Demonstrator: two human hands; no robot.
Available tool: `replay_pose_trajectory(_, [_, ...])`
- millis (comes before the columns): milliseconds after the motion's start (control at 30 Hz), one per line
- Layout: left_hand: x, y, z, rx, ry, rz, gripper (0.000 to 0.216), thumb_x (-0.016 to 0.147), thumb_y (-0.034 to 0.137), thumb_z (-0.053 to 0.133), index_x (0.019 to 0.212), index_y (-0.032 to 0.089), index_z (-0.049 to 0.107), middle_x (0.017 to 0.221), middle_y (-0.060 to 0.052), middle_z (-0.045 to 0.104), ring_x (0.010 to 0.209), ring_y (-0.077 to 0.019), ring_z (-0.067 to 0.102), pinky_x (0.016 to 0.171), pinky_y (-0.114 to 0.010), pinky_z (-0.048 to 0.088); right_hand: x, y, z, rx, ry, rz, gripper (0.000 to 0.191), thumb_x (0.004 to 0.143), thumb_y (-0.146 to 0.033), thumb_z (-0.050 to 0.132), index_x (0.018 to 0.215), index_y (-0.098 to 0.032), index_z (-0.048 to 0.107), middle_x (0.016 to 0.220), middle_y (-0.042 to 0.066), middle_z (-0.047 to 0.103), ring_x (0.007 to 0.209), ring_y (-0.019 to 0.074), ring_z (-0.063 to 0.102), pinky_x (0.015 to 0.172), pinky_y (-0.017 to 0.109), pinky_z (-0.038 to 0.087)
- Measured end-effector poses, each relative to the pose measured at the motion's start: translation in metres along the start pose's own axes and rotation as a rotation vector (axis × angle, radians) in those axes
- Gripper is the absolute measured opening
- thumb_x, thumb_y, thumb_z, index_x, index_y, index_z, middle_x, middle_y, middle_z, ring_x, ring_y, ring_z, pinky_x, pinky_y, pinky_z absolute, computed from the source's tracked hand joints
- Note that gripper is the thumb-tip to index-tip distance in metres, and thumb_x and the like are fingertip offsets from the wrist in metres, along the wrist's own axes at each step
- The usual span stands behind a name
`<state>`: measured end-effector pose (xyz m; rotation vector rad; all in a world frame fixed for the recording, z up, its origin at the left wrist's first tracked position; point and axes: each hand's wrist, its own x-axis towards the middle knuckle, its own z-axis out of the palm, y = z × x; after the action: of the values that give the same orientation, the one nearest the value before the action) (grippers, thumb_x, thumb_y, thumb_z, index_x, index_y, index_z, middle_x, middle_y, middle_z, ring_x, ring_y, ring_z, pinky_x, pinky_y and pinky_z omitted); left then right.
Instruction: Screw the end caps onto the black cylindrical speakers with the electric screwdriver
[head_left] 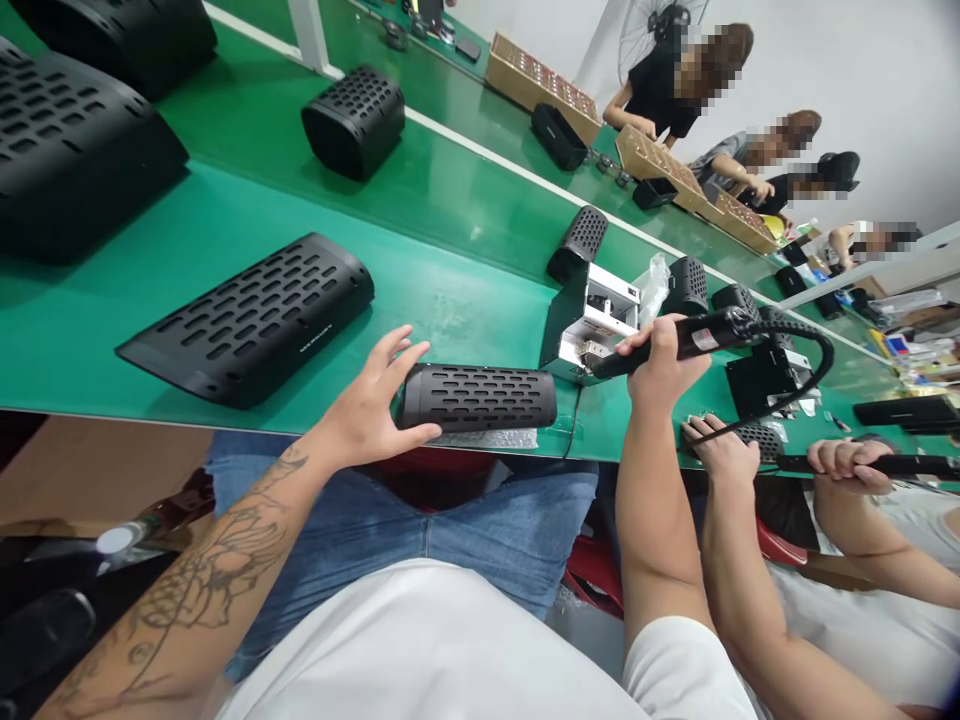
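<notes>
My left hand (pixel 379 398) is spread open around the left end of a black perforated speaker housing (pixel 484 396), which lies lengthwise on the bench edge in front of me. Thumb and fingers are apart; whether the thumb touches the housing I cannot tell. Bubble wrap (pixel 502 438) shows beneath it. My right hand (pixel 664 365) is closed around a black electric screwdriver (pixel 697 338) with a coiled cable. Its tip is at the front of a small screw feeder box (pixel 589 325), to the right of the housing.
More perforated speaker housings stand on the green bench (pixel 450 290): a large one (pixel 255 320) at left, another (pixel 356 120) behind. At right, a co-worker's hand (pixel 724 450) rests on a housing, the other (pixel 851 465) grips a screwdriver. Across the bench, people work beside cardboard trays (pixel 540 80).
</notes>
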<state>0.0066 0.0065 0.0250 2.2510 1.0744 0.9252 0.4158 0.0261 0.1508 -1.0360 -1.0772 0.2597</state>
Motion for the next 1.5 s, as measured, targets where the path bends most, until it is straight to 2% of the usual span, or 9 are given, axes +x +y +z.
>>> replay_pose_trajectory(100, [-0.012,-0.018,0.013,-0.144,-0.011,-0.023,0.126,0.088,0.067,0.099,0.188,0.029,0.032,0.198,-0.026,0.025,0.182,-0.0561,0.035,0.141,-0.077,0.045,-0.017,-0.034,0.01,0.155,-0.071,-0.014,0.031,0.096,-0.049,0.091,0.096,-0.026,0.07,0.062,-0.008,0.065,0.045,0.0151,0.064,0.05,0.031,0.062])
replay_pose_trajectory(233, [-0.014,-0.018,0.026,-0.238,-0.017,-0.04,0.128,0.087,0.058,0.102,0.188,0.027,0.03,0.19,-0.024,0.041,0.177,-0.049,0.047,0.148,-0.071,0.04,-0.055,-0.081,0.038,0.356,-0.3,-0.017,0.028,0.102,-0.054,0.086,0.097,-0.029,0.074,0.061,-0.008,0.065,0.042,0.0147,0.063,0.047,0.03,0.061])
replay_pose_trajectory(333, [-0.012,-0.014,0.027,-0.251,-0.011,-0.074,0.121,0.087,0.055,0.102,0.185,0.026,0.036,0.185,-0.021,0.049,0.174,-0.0465,0.053,0.147,-0.066,0.044,-0.081,-0.097,0.061,0.43,-0.442,0.037,0.029,0.101,-0.054,0.089,0.097,-0.029,0.075,0.061,-0.008,0.068,0.042,0.0141,0.063,0.048,0.03,0.063])
replay_pose_trajectory(567, [-0.011,-0.01,0.025,-0.288,-0.015,-0.077,0.118,0.086,0.056,0.102,0.182,0.026,0.041,0.181,-0.02,0.054,0.17,-0.0452,0.057,0.145,-0.061,0.048,-0.1,-0.09,0.083,0.397,-0.501,0.147,0.033,0.096,-0.05,0.095,0.093,-0.026,0.071,0.061,-0.008,0.071,0.043,0.0136,0.066,0.052,0.029,0.066])
replay_pose_trajectory(967, [-0.01,-0.007,0.025,-0.222,-0.036,-0.102,0.122,0.089,0.062,0.097,0.185,0.023,0.034,0.182,-0.023,0.052,0.171,-0.0454,0.054,0.144,-0.062,0.049,-0.102,-0.083,0.086,0.337,-0.647,0.211,0.051,0.091,-0.064,0.095,0.078,-0.028,0.062,0.053,-0.008,0.065,0.038,0.0128,0.058,0.046,0.029,0.06])
replay_pose_trajectory(1200, [-0.009,-0.006,0.023,-0.205,-0.046,-0.116,0.127,0.087,0.062,0.099,0.187,0.024,0.032,0.181,-0.022,0.053,0.168,-0.0455,0.057,0.141,-0.061,0.053,-0.104,-0.065,0.077,0.359,-0.748,0.269,0.048,0.092,-0.062,0.095,0.077,-0.028,0.064,0.06,-0.005,0.07,0.045,0.0144,0.062,0.051,0.032,0.06])
replay_pose_trajectory(1333, [-0.009,-0.01,0.024,-0.181,-0.02,-0.089,0.124,0.087,0.064,0.098,0.185,0.023,0.034,0.178,-0.022,0.056,0.166,-0.0458,0.059,0.141,-0.064,0.052,-0.104,-0.068,0.077,0.381,-0.709,0.277,0.043,0.094,-0.056,0.096,0.084,-0.027,0.066,0.062,-0.006,0.07,0.047,0.0143,0.065,0.052,0.031,0.06])
replay_pose_trajectory(1400, [-0.011,-0.012,0.025,-0.171,-0.009,-0.078,0.121,0.088,0.065,0.097,0.184,0.023,0.035,0.177,-0.022,0.057,0.166,-0.0461,0.06,0.141,-0.064,0.051,-0.093,-0.073,0.075,0.377,-0.599,0.247,0.044,0.094,-0.059,0.096,0.089,-0.028,0.066,0.059,-0.009,0.066,0.044,0.0138,0.061,0.052,0.033,0.06])
replay_pose_trajectory(1500, [-0.014,-0.013,0.028,-0.152,0.006,-0.044,0.119,0.088,0.067,0.096,0.182,0.023,0.037,0.175,-0.023,0.059,0.165,-0.0465,0.062,0.141,-0.064,0.052,-0.058,-0.071,0.063,0.265,-0.322,0.135,0.043,0.095,-0.062,0.094,0.092,-0.032,0.064,0.059,-0.011,0.061,0.044,0.0147,0.058,0.052,0.036,0.059])
